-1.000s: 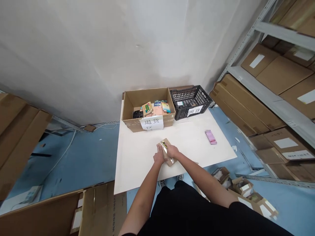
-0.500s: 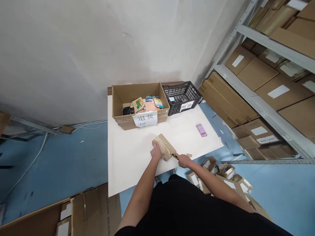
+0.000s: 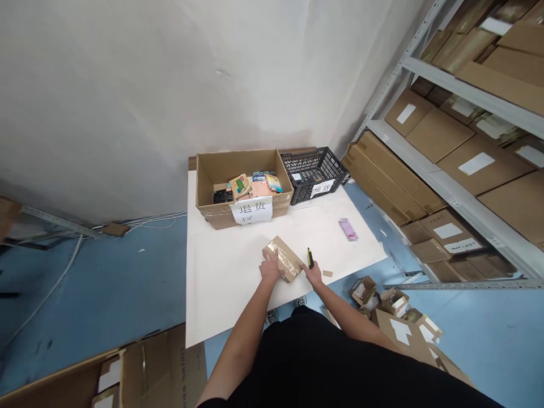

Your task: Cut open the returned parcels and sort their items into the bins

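Head view, contents as follows. Item: one small taped carton (image 3: 289, 262), brown, clear tape shining along its top, lying aslant on the white counter (image 3: 221, 283), close to the near edge. Left hand (image 3: 269, 270): laid against the carton's near left side, fingers spread over its end and top; grip holding the carton. Right hand (image 3: 313, 274): at the carton's right end, a finger reaching to touch it; grip closed around a black-and-yellow cutter (image 3: 310, 258), which points away from the person, beside the carton rather than on it. One flat brown scrap (image 3: 327, 273), on the counter just right of the right hand. One pinkish-purple object (image 3: 348, 229), pixelated, identity not readable, towards the right side of the counter. One large open box (image 3: 217, 217), cardboard, at the back of the counter, holding assorted small packets and a black item; white paper sign (image 3: 253, 211) with handwritten characters on its front. One black plastic crate (image 3: 301, 195), directly beside the box on its right, bearing a similar sign. To the right, metal shelving (image 3: 429, 162) stocked with cartons; below it, small opened boxes (image 3: 362, 290) on a blue floor (image 3: 140, 277).
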A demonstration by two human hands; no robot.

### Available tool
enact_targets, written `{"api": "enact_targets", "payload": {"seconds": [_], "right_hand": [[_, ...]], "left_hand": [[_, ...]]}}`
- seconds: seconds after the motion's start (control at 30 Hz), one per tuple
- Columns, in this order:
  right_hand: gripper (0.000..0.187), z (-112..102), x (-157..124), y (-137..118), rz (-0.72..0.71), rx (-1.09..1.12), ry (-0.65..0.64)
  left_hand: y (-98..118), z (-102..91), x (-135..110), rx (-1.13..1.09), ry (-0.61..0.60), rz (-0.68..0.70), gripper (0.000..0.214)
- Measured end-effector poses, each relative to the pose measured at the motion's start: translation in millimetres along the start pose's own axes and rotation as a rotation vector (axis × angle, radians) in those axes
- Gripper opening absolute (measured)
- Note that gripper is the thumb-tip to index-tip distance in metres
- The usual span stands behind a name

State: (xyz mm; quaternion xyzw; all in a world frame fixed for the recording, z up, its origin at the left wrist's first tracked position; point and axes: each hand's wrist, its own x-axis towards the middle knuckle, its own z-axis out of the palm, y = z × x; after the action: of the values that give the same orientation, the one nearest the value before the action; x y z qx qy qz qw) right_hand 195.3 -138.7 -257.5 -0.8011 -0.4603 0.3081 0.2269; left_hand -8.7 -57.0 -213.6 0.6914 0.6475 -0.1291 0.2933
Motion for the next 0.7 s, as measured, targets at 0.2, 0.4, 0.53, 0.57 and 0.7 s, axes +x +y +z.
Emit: {"api": "enact_targets", "payload": {"seconds": [0.2,0.4,0.53,0.57,0.7], "right_hand": [[0.064,26,36,-35,0.072,0.01,-0.017],[0.066,31,61,-64,-0.026,-0.051,-0.111],[0.043,21,67,-59,0.015,0.262,-0.149],[0.038,16,66,-52,0.041,0.359,-0.155],[0.027,-9,56,-21,0.083,0.542,-0.247]], "left_hand": [[-7,2.8,-19,0.07,-0.008,-0.133,0.112],[-10,10.0,-31,0.176,0.084,-0.061,0.056],[-19,14.8,-23,0.175,0.129,0.164,0.068],[-22,16.2,-19,0.171,0.112,0.192,0.07],[-31,26.2,-7,0.161,0.128,0.198,0.066]]}}
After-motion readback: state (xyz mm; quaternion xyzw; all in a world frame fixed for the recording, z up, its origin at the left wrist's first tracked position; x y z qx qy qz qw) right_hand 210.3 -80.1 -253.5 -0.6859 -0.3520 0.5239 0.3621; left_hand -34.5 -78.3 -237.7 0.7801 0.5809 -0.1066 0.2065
